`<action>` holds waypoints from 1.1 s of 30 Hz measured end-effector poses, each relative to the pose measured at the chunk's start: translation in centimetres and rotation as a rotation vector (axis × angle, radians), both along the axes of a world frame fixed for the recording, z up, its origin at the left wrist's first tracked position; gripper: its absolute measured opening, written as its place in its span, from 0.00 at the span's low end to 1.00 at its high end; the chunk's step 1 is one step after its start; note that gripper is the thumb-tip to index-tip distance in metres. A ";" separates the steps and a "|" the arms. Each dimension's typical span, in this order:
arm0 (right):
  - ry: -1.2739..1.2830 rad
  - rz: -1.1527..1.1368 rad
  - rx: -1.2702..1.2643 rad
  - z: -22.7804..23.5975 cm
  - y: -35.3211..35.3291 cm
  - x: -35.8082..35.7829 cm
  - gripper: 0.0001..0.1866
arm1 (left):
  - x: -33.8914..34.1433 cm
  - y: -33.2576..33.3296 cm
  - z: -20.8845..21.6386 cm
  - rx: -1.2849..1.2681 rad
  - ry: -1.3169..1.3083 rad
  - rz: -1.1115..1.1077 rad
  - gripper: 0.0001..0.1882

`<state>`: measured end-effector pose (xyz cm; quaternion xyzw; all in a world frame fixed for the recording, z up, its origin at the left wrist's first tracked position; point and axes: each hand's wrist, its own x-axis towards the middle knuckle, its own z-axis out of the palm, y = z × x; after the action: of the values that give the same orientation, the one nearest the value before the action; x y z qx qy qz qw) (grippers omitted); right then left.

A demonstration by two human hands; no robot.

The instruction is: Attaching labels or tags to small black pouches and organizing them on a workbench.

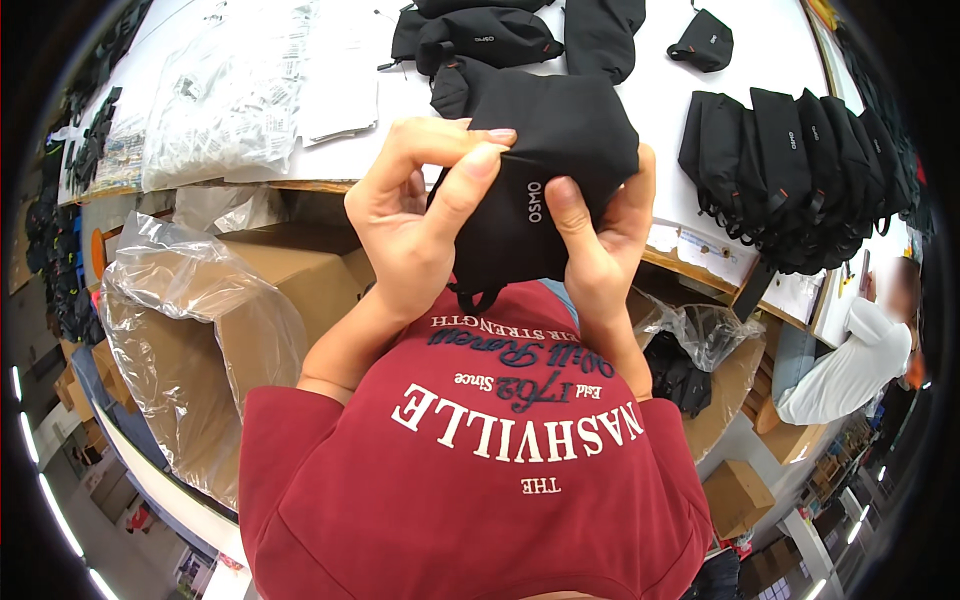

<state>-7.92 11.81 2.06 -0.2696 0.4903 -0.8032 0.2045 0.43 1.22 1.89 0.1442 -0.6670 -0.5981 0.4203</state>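
A small black fabric pouch (555,115) with a white print on its face is held up in front of my chest, over the table's near edge. On its left side, my left hand (410,200) pinches thumb and forefinger together against the fabric; anything tiny between the tips is too small to make out. My right hand (608,235) grips the pouch's right side, its thumb pressing on the front and the other fingers mostly hidden behind. A dark loop hangs from the pouch's lower end.
More black pouches (480,40) lie beyond my hands, and a row of them (790,150) stands at right. Clear plastic bags (235,95) cover the white table's left. Below are plastic-lined cardboard boxes (190,330). A person in white (850,360) sits at far right.
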 end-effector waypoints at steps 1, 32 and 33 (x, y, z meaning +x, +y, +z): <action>-0.020 -0.010 0.004 0.0 0.0 0.1 0.11 | 0.0 -0.1 0.1 0.043 -0.008 -0.029 0.03; -0.015 -0.036 -0.032 -0.3 0.6 0.1 0.13 | 0.3 -1.0 1.7 -0.003 -0.137 -0.186 0.09; -0.015 -0.037 -0.031 -0.3 0.6 0.0 0.13 | 0.3 -1.2 1.5 -0.020 -0.123 -0.202 0.09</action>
<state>-7.92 12.40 1.71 -0.2575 0.4812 -0.8162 0.1894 0.72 -0.01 3.41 0.1086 -0.7084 -0.6208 0.3177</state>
